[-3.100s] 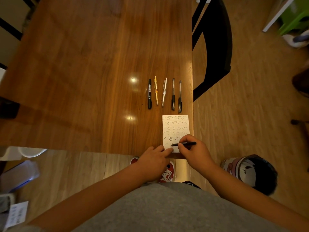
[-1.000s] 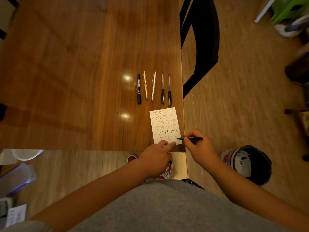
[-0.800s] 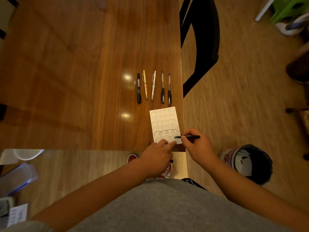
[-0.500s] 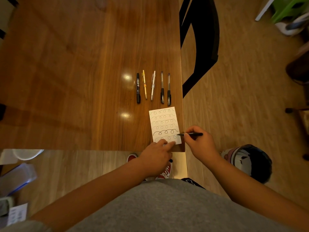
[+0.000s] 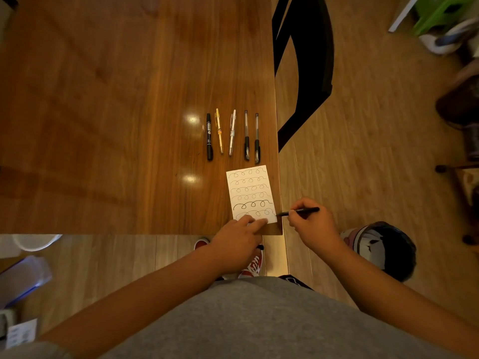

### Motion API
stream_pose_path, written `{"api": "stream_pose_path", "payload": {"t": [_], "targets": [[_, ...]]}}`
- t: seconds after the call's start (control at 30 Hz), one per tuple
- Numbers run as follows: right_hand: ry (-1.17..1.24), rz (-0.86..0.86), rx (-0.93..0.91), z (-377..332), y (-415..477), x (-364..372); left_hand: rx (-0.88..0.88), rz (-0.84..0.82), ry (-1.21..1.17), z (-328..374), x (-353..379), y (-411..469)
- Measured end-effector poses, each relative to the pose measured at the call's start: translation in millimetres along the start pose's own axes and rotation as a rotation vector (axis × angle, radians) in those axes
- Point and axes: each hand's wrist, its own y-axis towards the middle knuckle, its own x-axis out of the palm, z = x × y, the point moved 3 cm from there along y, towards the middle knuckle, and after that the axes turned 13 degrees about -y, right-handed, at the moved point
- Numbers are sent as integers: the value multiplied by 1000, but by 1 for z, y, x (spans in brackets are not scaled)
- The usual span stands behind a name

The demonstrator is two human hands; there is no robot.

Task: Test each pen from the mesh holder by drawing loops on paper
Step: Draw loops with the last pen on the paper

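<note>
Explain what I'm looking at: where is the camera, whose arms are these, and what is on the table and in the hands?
No machine: a person wears one wide-angle camera on the head, looking down at their own arms. The left hand presses straight fingers on the paper, which lies on a wooden table and carries rows of loops. The right hand grips a black pen, tip at the paper's right edge. Five more pens lie side by side beyond it.

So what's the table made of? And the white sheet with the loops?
The table looks like glossy wood or veneer: grain lines and bright light spots show. The sheet looks like matte white paper, maybe thin card.
</note>
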Motion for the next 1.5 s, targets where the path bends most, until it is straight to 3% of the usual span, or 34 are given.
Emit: {"api": "stream_pose_path", "payload": {"t": [0.2, 0.4, 0.53, 1.07, 1.2, 1.37, 1.5], "targets": [[236, 62, 143, -3, -2, -23, -94, 39, -203, 2, -14, -2], [413, -209, 127, -25, -17, -30, -287, 242, -520, 7, -40, -12], [492, -237, 106, -40, -20, -33, -336, 275, -607, 14, -52, -18], [386, -398, 38, -72, -12, -4, -346, 298, -639, 12, -79, -40], [437, -374, 32, -88, -6, 9, -361, 380, -847, -4, -85, -43], [466, -399, 15, -120, 14, 23, -417, 334, -1331, -32, -103, -41], [420, -431, -21, -149, 38, 41, -425, 301, -1452, -66, -115, -43]]}}
